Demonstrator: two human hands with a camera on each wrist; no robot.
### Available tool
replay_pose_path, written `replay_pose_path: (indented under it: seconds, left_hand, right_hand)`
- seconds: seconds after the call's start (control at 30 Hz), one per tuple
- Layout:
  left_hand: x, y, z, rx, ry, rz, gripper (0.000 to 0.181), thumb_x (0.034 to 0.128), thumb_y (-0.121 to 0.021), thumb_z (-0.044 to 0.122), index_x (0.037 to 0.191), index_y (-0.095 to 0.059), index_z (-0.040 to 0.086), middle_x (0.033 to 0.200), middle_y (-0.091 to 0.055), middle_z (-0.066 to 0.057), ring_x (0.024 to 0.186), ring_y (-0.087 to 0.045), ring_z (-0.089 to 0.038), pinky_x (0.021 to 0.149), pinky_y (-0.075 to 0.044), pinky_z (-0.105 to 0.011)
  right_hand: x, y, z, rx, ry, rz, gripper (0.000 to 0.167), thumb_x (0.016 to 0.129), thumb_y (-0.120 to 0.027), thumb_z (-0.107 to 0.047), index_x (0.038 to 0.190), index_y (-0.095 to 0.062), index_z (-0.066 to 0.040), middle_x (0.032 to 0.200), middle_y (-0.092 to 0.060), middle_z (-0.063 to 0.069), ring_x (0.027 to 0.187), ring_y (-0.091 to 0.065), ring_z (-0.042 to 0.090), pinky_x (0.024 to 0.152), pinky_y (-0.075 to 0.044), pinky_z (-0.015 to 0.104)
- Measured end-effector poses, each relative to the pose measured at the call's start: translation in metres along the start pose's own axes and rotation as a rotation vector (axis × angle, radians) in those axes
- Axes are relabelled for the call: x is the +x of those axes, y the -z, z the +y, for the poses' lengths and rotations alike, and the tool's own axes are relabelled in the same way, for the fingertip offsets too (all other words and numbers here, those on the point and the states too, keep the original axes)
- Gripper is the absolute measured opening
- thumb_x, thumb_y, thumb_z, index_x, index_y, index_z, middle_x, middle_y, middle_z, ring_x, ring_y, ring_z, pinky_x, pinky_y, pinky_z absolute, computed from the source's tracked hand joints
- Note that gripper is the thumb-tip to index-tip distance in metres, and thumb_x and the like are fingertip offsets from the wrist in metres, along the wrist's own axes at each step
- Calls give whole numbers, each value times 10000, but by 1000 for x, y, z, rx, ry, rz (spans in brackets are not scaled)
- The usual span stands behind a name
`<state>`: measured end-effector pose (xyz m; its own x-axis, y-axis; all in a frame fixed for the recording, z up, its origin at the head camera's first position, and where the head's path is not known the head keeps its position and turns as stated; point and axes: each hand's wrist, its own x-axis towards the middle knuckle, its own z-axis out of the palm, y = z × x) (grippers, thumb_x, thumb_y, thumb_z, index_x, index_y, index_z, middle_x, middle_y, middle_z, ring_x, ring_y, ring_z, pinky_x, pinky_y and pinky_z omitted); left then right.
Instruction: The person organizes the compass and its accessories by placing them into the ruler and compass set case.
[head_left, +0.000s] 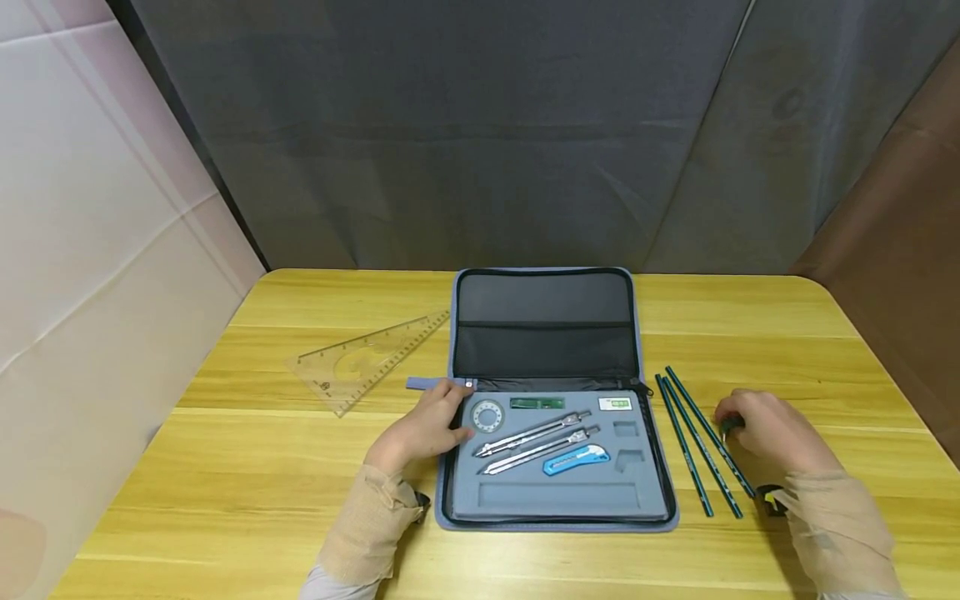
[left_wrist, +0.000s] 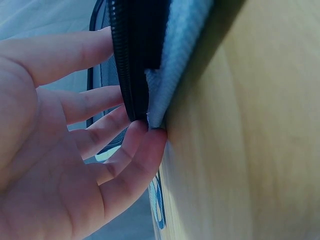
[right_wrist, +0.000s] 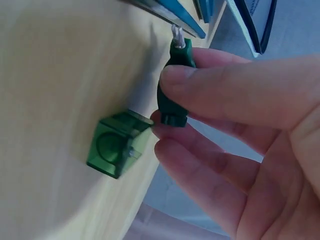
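My left hand [head_left: 429, 423] rests along the left edge of an opened zip case [head_left: 444, 492]. In the left wrist view its slightly bent fingers and thumb touch the zip edge [left_wrist: 122, 65]. To the right of the case, my right hand [head_left: 772, 429] pinches a small dark green piece with a metal tip [right_wrist: 175, 85] between thumb and fingers. A translucent green pencil sharpener [right_wrist: 112, 145] sits on the table close to those fingertips in the right wrist view. Three dark green pencils [head_left: 701, 446] lie between the case and the right hand.
The case's grey tray [head_left: 525, 500] holds two metal compasses [head_left: 536, 450], a blue cutter [head_left: 576, 460], a round disc [head_left: 487, 416], a green lead case [head_left: 537, 402] and a white eraser [head_left: 615, 404]. A clear set square [head_left: 367, 358] lies left on the wooden table [head_left: 225, 467].
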<state>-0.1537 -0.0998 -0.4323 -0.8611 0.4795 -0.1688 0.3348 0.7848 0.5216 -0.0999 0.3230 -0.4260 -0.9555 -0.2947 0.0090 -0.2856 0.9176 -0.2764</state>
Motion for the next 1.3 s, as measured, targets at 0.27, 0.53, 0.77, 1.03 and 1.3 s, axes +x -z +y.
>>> replay_pose_path:
  seconds: [0.27, 0.53, 0.77, 1.03, 1.3]
  left_hand:
    - [0, 0, 0, -2, 1, 1, 562, 837, -652, 184, 1311, -426, -15, 1244, -410, -179, 1155, -378, -347, 971, -349, -462]
    - [0, 0, 0, 2, 4, -5, 566, 839, -649, 183, 1318, -420, -11, 1258, -404, -181, 1170, -372, -352, 976, -345, -465]
    - [0, 0, 0, 1, 3, -3, 573, 837, -652, 180, 1322, -416, -12, 1246, -408, -179, 1152, -380, -346, 971, -349, -461]
    - [0, 0, 0, 2, -3, 4, 574, 833, -656, 184, 1319, -421, -13, 1244, -414, -177, 1152, -382, -343, 976, -347, -453]
    - [0, 0, 0, 5, -2, 3, 567, 833, -656, 186, 1313, -429, -14, 1238, -418, -177, 1142, -392, -344, 966, -355, -457]
  right_hand:
    - [0, 5, -4, -46, 6, 23, 222, 673, -668, 103, 774, -670, -95, 773, -629, 30, 690, -597, 212, 590, -490, 373]
    - [-1, 10, -21, -78, 45, 91, 179, 681, -698, 54, 788, -662, -85, 773, -624, 25, 677, -594, 209, 595, -486, 375]
    - [0, 12, -39, -92, 76, 128, 204, 677, -711, 67, 788, -666, -98, 768, -599, -3, 650, -579, 178, 562, -475, 335]
    - [3, 16, -52, -100, 79, 131, 199, 667, -743, 45, 799, -675, -87, 764, -575, -13, 626, -554, 136, 538, -457, 302]
    - [5, 16, -61, -89, 94, 122, 202, 675, -734, 40, 814, -681, -96, 777, -579, -21, 616, -542, 114, 528, -443, 286]
